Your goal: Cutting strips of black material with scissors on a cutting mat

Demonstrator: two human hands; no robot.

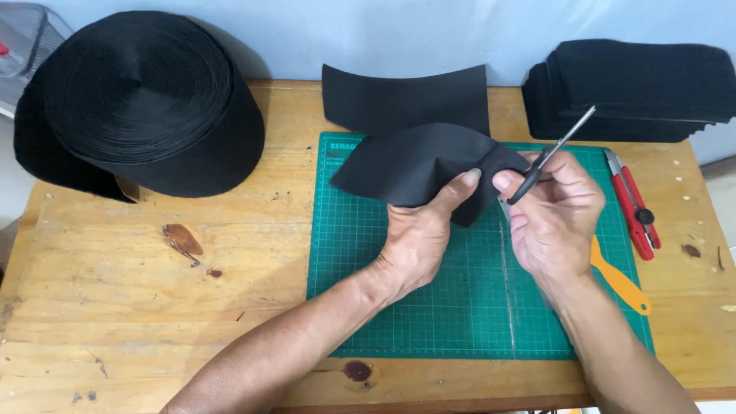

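While you hold both hands above the green cutting mat, the items stand as follows.

Item 1, black fabric piece: a curved, folded strip raised off the mat, held at its right end. It spreads up and to the left of your left hand, and its right edge meets your right hand.

Item 2, your left hand: closed in a pinch on the fabric piece, thumb on the near face, fingers hidden behind the cloth.

Item 3, your right hand: curled shut around a slim black-handled tool, thumb pressed against the fabric's edge. The tool's metal tip points up and to the right, away from the cloth. Whether it is a knife or an awl, you cannot tell from this view.

Item 4, second black fabric piece: curved, lying at the far edge of the mat, just behind the held piece.

Item 5, large roll of black webbing: at the far left of the wooden table, well apart from your hands.

Item 6, stack of cut black pieces: at the far right corner.

Item 7, red utility knife: on the table just beside the mat's right edge.

Item 8, yellow-handled tool: lying on the mat, partly under your right wrist.
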